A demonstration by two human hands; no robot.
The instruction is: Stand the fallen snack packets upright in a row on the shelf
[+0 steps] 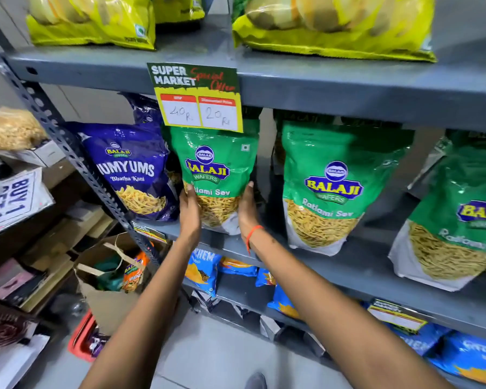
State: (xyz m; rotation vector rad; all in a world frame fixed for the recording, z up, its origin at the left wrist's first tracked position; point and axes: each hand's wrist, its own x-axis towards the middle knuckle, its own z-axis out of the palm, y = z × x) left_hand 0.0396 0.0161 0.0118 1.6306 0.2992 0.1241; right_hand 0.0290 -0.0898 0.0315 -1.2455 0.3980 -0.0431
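Both hands, left (190,210) and right (247,210), reach forward, palms facing.

A single wide-angle view came from a camera worn on the person's head, close to a grey metal shelf unit (348,91). It faced forward and slightly down, with the unit running from upper left to lower right across the frame. The middle shelf sat about level with the lens; the shelf above was seen from just below, the one beneath from above. Both forearms reached in from the bottom edge. At the lower left, the view took in the floor (208,352). Straight edges bowed toward the frame's borders.
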